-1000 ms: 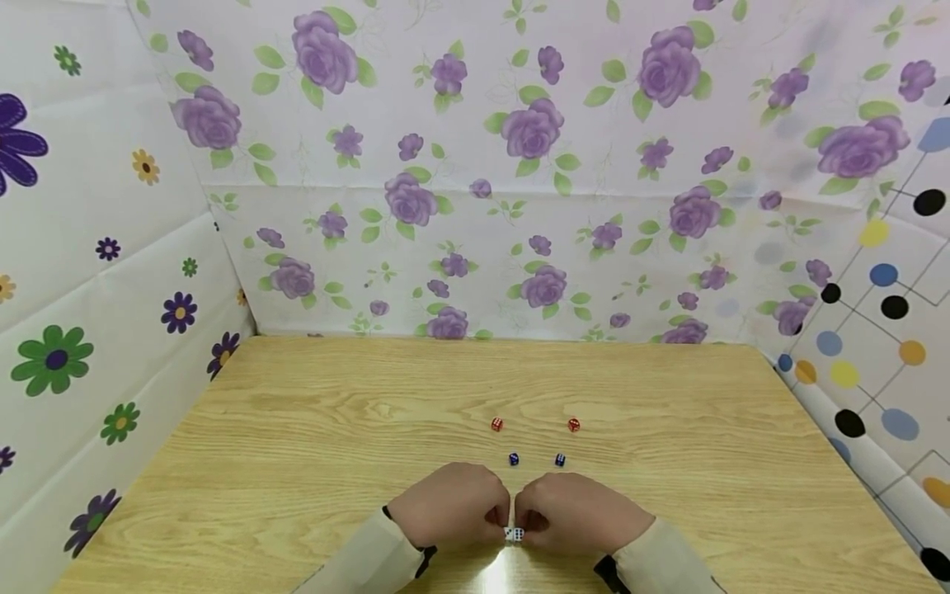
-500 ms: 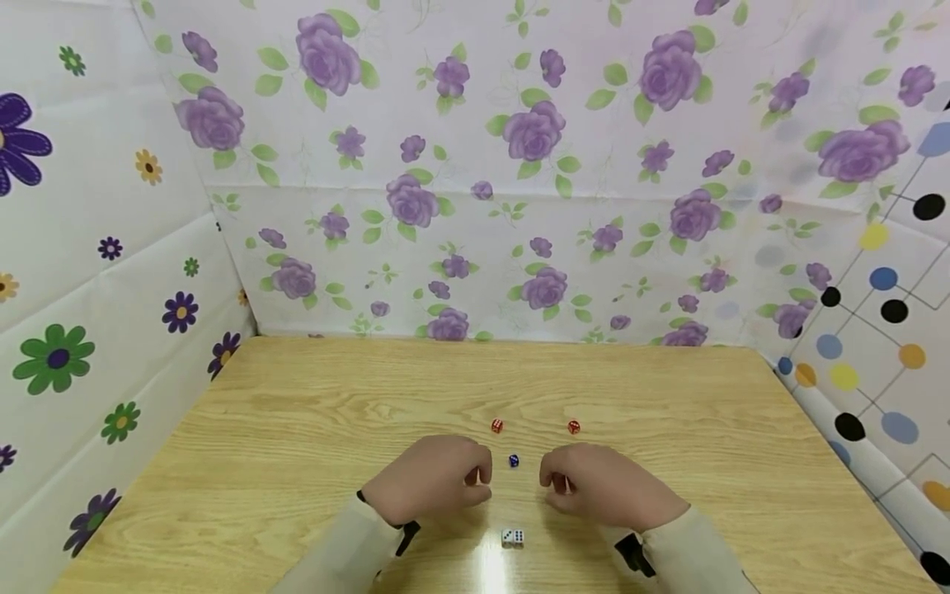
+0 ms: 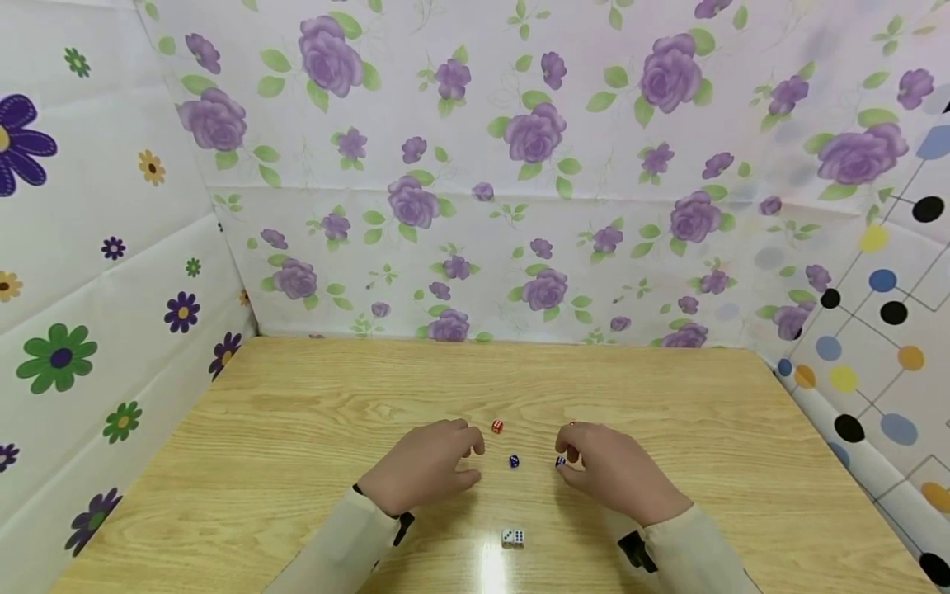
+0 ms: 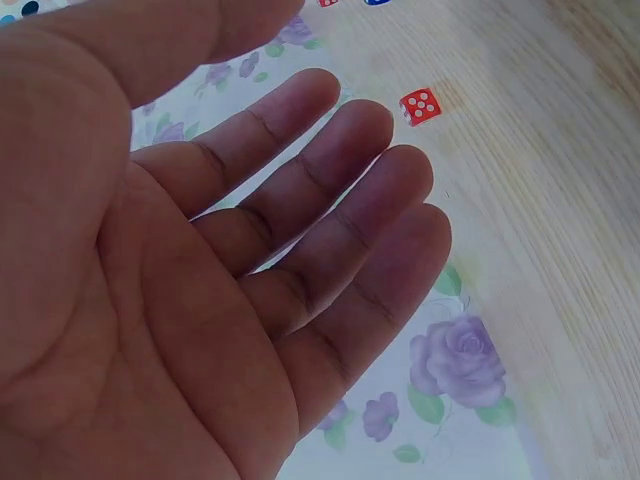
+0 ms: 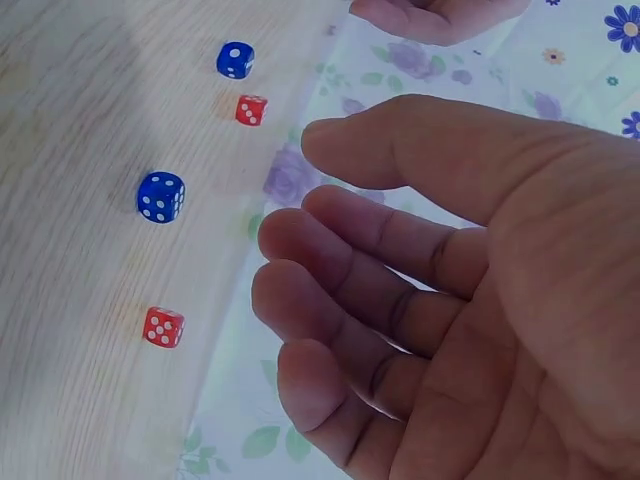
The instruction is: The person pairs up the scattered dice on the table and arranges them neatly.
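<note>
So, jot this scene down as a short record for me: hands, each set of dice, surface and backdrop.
Left hand: holds nothing, thumb and fingers apart
Right hand: holds nothing; nearest the right blue die
White dice: two, side by side, nearest the person
Left blue die: on the table between the hands
Left red die: beyond the left blue die
Right red die: mostly hidden by the right hand in the head view
Surface: wood-grain tabletop
Backdrop: white cloth with purple roses
</note>
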The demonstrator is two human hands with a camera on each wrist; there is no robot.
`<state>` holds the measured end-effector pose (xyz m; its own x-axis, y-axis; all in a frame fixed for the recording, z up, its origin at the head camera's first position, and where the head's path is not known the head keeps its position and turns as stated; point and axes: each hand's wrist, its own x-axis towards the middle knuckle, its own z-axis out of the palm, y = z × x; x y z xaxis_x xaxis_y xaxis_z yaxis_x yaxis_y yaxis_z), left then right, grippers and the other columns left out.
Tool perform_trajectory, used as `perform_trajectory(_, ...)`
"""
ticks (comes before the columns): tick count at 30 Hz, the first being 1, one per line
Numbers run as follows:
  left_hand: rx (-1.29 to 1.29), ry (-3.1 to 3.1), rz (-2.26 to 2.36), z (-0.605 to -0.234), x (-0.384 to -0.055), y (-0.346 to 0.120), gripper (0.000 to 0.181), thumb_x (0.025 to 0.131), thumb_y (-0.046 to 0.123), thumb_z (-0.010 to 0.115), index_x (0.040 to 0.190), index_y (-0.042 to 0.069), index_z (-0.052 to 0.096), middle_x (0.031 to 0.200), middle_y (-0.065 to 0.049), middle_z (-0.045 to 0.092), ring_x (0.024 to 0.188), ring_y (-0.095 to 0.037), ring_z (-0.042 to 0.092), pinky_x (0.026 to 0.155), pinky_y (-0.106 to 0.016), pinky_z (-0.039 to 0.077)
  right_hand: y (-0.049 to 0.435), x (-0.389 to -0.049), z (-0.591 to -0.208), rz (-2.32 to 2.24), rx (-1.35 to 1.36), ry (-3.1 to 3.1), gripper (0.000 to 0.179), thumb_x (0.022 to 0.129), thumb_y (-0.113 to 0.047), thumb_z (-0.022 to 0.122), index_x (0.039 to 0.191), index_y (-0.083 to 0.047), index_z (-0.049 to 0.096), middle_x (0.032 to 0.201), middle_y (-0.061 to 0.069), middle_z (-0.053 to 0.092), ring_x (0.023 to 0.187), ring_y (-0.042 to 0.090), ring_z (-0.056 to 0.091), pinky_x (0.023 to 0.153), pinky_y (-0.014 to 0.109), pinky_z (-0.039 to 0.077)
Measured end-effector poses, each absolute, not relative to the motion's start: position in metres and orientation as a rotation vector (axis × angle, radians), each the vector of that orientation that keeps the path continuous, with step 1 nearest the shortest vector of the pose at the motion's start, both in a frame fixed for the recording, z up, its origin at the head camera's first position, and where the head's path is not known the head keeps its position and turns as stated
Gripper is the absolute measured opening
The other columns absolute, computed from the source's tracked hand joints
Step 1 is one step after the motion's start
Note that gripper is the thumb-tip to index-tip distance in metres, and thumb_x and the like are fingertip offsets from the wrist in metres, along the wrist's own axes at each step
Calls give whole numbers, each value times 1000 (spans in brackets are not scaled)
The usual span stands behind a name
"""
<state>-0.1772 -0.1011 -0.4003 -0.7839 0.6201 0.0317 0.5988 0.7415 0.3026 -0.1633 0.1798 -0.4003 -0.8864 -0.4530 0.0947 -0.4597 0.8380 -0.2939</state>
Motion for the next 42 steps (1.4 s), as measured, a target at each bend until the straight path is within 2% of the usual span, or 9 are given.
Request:
perform_trajectory(7, 1028, 2860, 446, -396, -174, -101, 21, 96, 24, 73, 111, 10, 73, 102, -1, 69, 75, -6, 57, 71, -28, 53, 180, -162, -401, 490, 724, -2999, 10, 90, -16, 80, 95, -15, 71, 81, -10, 60, 69, 3, 52, 63, 29, 49)
perform_trajectory(11, 1009, 2830, 476, -394, -173, -102, 19, 96, 23, 73, 110, 10, 73, 98, 0, 68, 76, -5, 58, 70, -28, 53, 180, -161, -403, 483, 690, -3023, 11, 90, -17, 81, 96, -15, 71, 81, -10, 60, 70, 4, 52, 64, 29, 49)
perform_trajectory(26, 986, 2854, 569, -389, -180, -112, 25, 98, 29, 72, 118, 15, 69, 102, 3, 66, 87, -11, 62, 75, -32, 54, 191, -168, -400, 531, 626, -3032, 17, 90, -17, 81, 103, -11, 72, 88, -4, 67, 78, 10, 60, 68, 34, 52)
perform_trajectory(33, 994, 2869, 598, -399, -187, -104, 28, 99, 25, 69, 124, 12, 69, 108, -3, 67, 88, -12, 62, 77, -32, 54, 196, -176, -409, 584, 590, -3080, 19, 90, -15, 80, 107, -10, 73, 91, -4, 68, 81, 11, 61, 72, 37, 52)
perform_trajectory(38, 1003, 2854, 583, -406, -196, -91, 29, 99, 24, 67, 125, 12, 71, 112, -2, 69, 96, -13, 65, 82, -31, 55, 195, -186, -408, 578, 634, -3059, 16, 91, -14, 79, 105, -11, 72, 89, -6, 65, 80, 9, 58, 72, 36, 52)
perform_trajectory(42, 993, 2842, 545, -410, -203, -81, 28, 98, 24, 68, 123, 12, 72, 110, 0, 71, 95, -10, 64, 83, -30, 55, 192, -189, -406, 588, 656, -3063, 15, 91, -13, 79, 104, -10, 72, 90, -5, 67, 80, 10, 59, 73, 37, 53)
